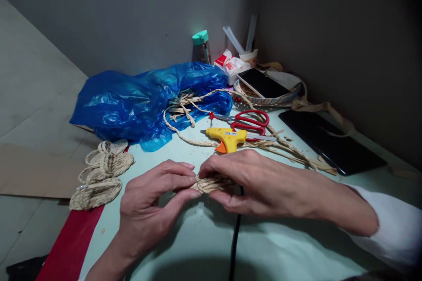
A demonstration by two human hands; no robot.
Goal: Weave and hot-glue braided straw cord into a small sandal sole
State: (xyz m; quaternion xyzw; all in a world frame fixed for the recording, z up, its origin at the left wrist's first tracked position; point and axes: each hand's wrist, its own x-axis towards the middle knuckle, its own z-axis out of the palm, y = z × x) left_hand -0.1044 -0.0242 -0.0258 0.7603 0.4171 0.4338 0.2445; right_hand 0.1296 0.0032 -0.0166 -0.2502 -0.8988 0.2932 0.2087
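Observation:
Between my two hands is a small woven straw piece [207, 185], held low over the table and mostly covered by fingers. My left hand [156, 197] pinches its left end with thumb and fingertips. Closed over its right part is my right hand [247, 182], fingers curled around the straw. Just beyond the knuckles lies a yellow glue gun [227, 136] with an orange trigger and a clear glue stick. Red-handled scissors [250, 120] rest behind it. A long braided straw cord [184, 139] loops around both tools.
Small woven straw slippers [99, 180] sit at the table's left edge. A blue plastic bag [132, 101] with straw fills the back left. Behind are a green-lidded bottle [201, 46], a phone [262, 82] on a basket and a black tablet-like slab [329, 140]. A black cable [234, 246] runs toward me.

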